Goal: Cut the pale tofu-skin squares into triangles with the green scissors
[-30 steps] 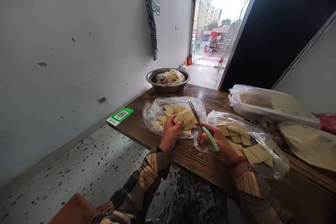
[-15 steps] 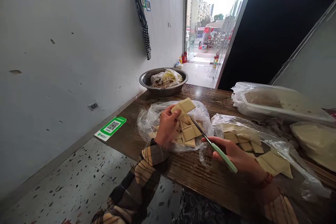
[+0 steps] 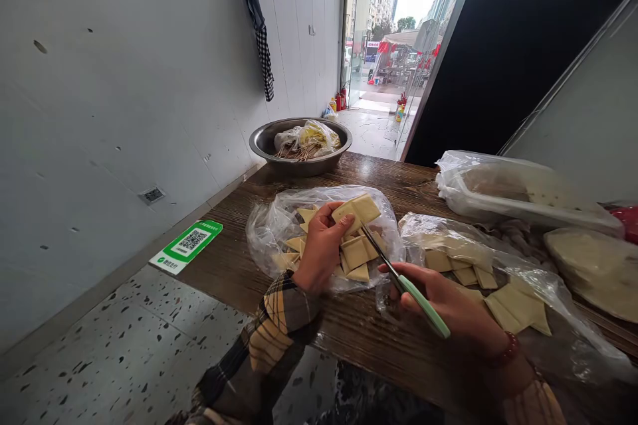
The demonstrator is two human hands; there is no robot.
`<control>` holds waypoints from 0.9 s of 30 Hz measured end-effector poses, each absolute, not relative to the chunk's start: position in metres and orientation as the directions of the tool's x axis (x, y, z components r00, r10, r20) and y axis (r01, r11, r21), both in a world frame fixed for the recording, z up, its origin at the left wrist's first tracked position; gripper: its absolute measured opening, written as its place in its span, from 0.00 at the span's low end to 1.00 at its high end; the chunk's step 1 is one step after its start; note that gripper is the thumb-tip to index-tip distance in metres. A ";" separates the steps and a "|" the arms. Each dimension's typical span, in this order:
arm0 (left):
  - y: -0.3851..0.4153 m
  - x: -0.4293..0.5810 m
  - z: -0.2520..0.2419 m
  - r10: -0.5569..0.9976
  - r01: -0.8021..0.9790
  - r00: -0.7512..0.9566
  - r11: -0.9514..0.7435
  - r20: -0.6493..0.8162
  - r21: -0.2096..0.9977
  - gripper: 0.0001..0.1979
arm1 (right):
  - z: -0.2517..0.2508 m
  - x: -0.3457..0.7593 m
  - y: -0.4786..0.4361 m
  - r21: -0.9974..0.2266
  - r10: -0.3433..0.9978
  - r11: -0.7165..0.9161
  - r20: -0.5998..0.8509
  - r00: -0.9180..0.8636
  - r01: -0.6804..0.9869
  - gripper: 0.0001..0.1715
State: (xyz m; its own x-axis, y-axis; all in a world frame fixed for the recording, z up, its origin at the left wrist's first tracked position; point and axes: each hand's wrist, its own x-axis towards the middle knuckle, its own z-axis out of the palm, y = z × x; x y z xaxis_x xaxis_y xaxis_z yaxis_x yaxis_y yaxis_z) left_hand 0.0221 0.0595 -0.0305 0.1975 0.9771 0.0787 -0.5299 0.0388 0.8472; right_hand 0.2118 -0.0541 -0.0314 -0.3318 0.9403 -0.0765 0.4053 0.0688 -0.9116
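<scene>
My left hand (image 3: 323, 239) is closed on a pale yellow tofu sheet (image 3: 366, 207), pinched between thumb and fingers above an open plastic bag (image 3: 266, 229). Square and triangular tofu pieces (image 3: 355, 254) lie in that bag. A pair of green-handled scissors (image 3: 423, 305) is in my right hand (image 3: 448, 302), seen nearly edge-on. Their blades slant up and left, the tip at the lower edge of the held sheet. How far apart the blades are is hard to see. More tofu sheets (image 3: 513, 305) lie by my right hand, partly under a second clear bag (image 3: 458, 236).
A metal basin (image 3: 259, 146) with skewers and bagged food stands at the table's far end. A green QR-code card (image 3: 187, 246) sits at the left corner. On the right are a plastic-wrapped tray (image 3: 523, 189) and another filled bag (image 3: 593, 265).
The view has turned slightly right and down. My left hand has tilted the tofu sheet a little, and the scissors stay at its lower edge.
</scene>
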 end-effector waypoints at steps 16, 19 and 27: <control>0.055 0.025 -0.036 0.954 -0.464 0.301 0.144 0.003 0.874 0.21 | -0.034 0.201 -0.054 -0.981 0.966 -0.038 -0.085 -0.244 0.193 0.36; 0.055 0.024 -0.038 0.950 -0.476 0.312 0.146 0.011 0.867 0.21 | -0.033 0.201 -0.054 -0.980 0.962 -0.047 -0.096 -0.254 0.193 0.36; 0.057 0.024 -0.042 0.954 -0.449 0.297 0.111 0.031 0.886 0.20 | -0.037 0.202 -0.050 -0.913 0.988 0.019 -0.045 -0.147 0.408 0.33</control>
